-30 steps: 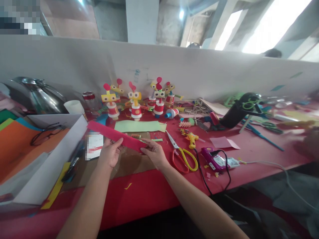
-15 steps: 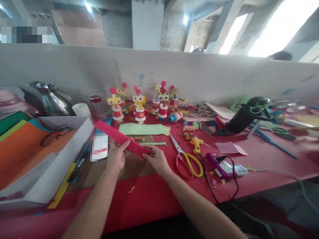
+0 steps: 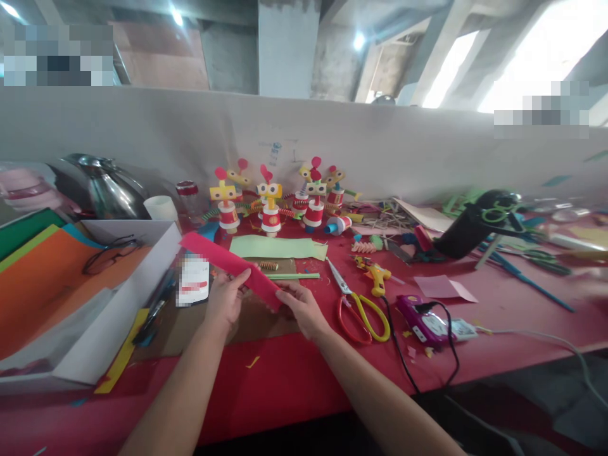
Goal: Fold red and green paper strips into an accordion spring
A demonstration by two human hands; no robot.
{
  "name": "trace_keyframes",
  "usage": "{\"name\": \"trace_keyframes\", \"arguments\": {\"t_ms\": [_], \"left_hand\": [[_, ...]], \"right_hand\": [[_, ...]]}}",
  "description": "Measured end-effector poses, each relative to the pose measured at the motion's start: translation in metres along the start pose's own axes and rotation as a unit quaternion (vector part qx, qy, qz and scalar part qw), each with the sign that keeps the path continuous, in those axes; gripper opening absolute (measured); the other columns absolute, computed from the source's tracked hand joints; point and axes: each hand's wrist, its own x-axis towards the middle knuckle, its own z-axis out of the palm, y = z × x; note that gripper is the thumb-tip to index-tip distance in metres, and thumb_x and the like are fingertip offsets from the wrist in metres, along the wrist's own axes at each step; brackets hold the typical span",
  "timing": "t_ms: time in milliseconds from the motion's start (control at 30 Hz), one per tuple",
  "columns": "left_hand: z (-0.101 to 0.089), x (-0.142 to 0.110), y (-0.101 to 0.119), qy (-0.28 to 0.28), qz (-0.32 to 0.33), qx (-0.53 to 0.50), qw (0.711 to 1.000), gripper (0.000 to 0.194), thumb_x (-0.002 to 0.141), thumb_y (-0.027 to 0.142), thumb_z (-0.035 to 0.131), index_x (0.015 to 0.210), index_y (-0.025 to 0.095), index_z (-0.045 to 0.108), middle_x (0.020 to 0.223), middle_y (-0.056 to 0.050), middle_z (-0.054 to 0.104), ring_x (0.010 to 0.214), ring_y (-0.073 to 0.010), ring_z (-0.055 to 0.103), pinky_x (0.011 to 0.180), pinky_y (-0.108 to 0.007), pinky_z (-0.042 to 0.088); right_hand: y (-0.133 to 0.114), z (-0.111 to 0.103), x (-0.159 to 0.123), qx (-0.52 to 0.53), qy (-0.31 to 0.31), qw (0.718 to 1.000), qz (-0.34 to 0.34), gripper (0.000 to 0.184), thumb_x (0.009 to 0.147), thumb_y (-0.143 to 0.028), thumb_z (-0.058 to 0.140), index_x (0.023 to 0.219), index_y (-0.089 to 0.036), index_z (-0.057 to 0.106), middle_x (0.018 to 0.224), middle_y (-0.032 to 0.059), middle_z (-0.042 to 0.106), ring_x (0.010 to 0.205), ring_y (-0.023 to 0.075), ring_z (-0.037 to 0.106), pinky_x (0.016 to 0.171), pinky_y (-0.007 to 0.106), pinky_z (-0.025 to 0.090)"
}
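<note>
You are holding the pink paper strip (image 3: 213,253) in both hands, raised over the brown cardboard (image 3: 270,326). Your left hand (image 3: 228,297) is pinching it near mid-length, thumb on top, and your right hand (image 3: 304,307) is gripping its near end between thumb and fingers. The other end is reaching out past your left hand, beside the phone (image 3: 194,282).

You are working best if both thumbs are pressing lightly, since thin paper is probably creasing under a hard pinch. Your left hand should be steadying while your right is guiding, with the long edges running straight between them. Whether there are two layers under your fingers is not showing.

The scissors (image 3: 350,294) are lying just right of your right hand, with the glue gun (image 3: 380,280) beyond them; it may be running hot, so you should be turning your wrist away from it.
</note>
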Motion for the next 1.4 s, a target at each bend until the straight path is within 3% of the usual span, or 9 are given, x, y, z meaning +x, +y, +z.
{"name": "trace_keyframes", "arguments": {"t_ms": [167, 500, 833, 967, 1033, 1100, 1167, 1300, 1400], "left_hand": [[0.002, -0.002, -0.005, -0.008, -0.038, 0.02, 0.999, 0.035, 0.058, 0.019, 0.082, 0.089, 0.015, 0.065, 0.084, -0.01, 0.074, 0.084, -0.0251, 0.07, 0.066, -0.032, 0.056], [-0.001, 0.005, 0.006, 0.092, -0.035, -0.039, 0.994, 0.023, 0.062, 0.01, 0.079, 0.082, 0.01, 0.067, 0.077, -0.011, 0.073, 0.076, -0.0209, 0.071, 0.068, -0.027, 0.057], [-0.027, 0.023, 0.039, 0.152, -0.04, -0.145, 0.977, 0.012, 0.088, 0.01, 0.052, 0.092, 0.011, 0.064, 0.076, -0.005, 0.073, 0.068, -0.0116, 0.07, 0.065, -0.02, 0.058], [-0.027, 0.018, 0.039, 0.078, -0.016, -0.183, 0.98, 0.033, 0.095, 0.037, 0.04, 0.091, 0.012, 0.061, 0.084, -0.008, 0.072, 0.078, -0.015, 0.07, 0.068, -0.026, 0.059], [-0.018, 0.009, 0.03, 0.017, -0.048, -0.145, 0.988, 0.04, 0.087, 0.051, 0.05, 0.092, 0.013, 0.061, 0.085, -0.008, 0.071, 0.076, -0.0185, 0.07, 0.065, -0.032, 0.059], [-0.004, -0.004, 0.015, -0.052, -0.103, -0.076, 0.99, 0.034, 0.076, 0.044, 0.068, 0.094, 0.015, 0.06, 0.087, -0.007, 0.071, 0.073, -0.0189, 0.069, 0.065, -0.033, 0.059], [0.009, -0.017, 0.0, -0.067, -0.118, -0.012, 0.991, 0.037, 0.066, 0.027, 0.08, 0.094, 0.017, 0.058, 0.083, -0.005, 0.071, 0.072, -0.0178, 0.069, 0.066, -0.03, 0.057], [0.02, -0.034, -0.013, -0.069, -0.153, 0.059, 0.984, 0.029, 0.068, 0.024, 0.078, 0.087, 0.016, 0.058, 0.08, -0.008, 0.072, 0.077, -0.021, 0.069, 0.07, -0.033, 0.056], [0.017, -0.037, -0.006, -0.128, -0.195, 0.096, 0.968, 0.029, 0.068, 0.024, 0.078, 0.087, 0.014, 0.059, 0.074, -0.007, 0.071, 0.07, -0.0195, 0.068, 0.069, -0.033, 0.054]], "right_hand": [[-0.003, 0.005, -0.001, -0.019, 0.004, 0.999, 0.035, 0.034, 0.068, -0.047, 0.074, 0.087, -0.018, 0.073, 0.06, 0.0003, 0.069, 0.049, 0.0124, 0.058, 0.05, 0.023, 0.044], [-0.004, 0.003, -0.01, -0.079, 0.014, 0.994, 0.07, 0.034, 0.064, -0.046, 0.076, 0.084, -0.018, 0.074, 0.062, -0.0011, 0.069, 0.045, 0.0101, 0.054, 0.041, 0.02, 0.036], [-0.022, -0.04, -0.066, -0.086, -0.005, 0.99, 0.112, 0.03, 0.067, -0.042, 0.077, 0.078, -0.014, 0.072, 0.062, 0.0025, 0.069, 0.053, 0.0117, 0.059, 0.053, 0.022, 0.042], [-0.027, -0.045, -0.069, -0.069, 0.031, 0.993, 0.086, 0.03, 0.07, -0.042, 0.076, 0.078, -0.014, 0.071, 0.059, 0.0015, 0.067, 0.051, 0.01, 0.055, 0.053, 0.022, 0.04], [-0.025, -0.037, -0.065, -0.058, 0.048, 0.995, 0.067, 0.03, 0.07, -0.042, 0.076, 0.08, -0.014, 0.071, 0.061, 0.0013, 0.067, 0.052, 0.0101, 0.055, 0.054, 0.022, 0.041], [-0.02, -0.024, -0.06, -0.047, 0.064, 0.995, 0.055, 0.032, 0.069, -0.043, 0.076, 0.083, -0.015, 0.071, 0.065, 0.0015, 0.067, 0.054, 0.0109, 0.056, 0.055, 0.023, 0.042], [-0.013, -0.01, -0.057, -0.038, 0.075, 0.995, 0.048, 0.034, 0.069, -0.045, 0.075, 0.085, -0.016, 0.069, 0.068, 0.0017, 0.068, 0.057, 0.0122, 0.058, 0.056, 0.024, 0.043], [-0.012, 0.002, -0.053, -0.095, 0.018, 0.995, 0.035, 0.032, 0.07, -0.047, 0.073, 0.077, -0.017, 0.066, 0.065, 0.0003, 0.066, 0.059, 0.0145, 0.06, 0.057, 0.025, 0.045], [-0.032, -0.003, -0.044, -0.143, 0.015, 0.99, 0.009, 0.033, 0.073, -0.049, 0.069, 0.074, -0.017, 0.066, 0.064, 0.0004, 0.065, 0.06, 0.0136, 0.059, 0.056, 0.024, 0.044]]}}
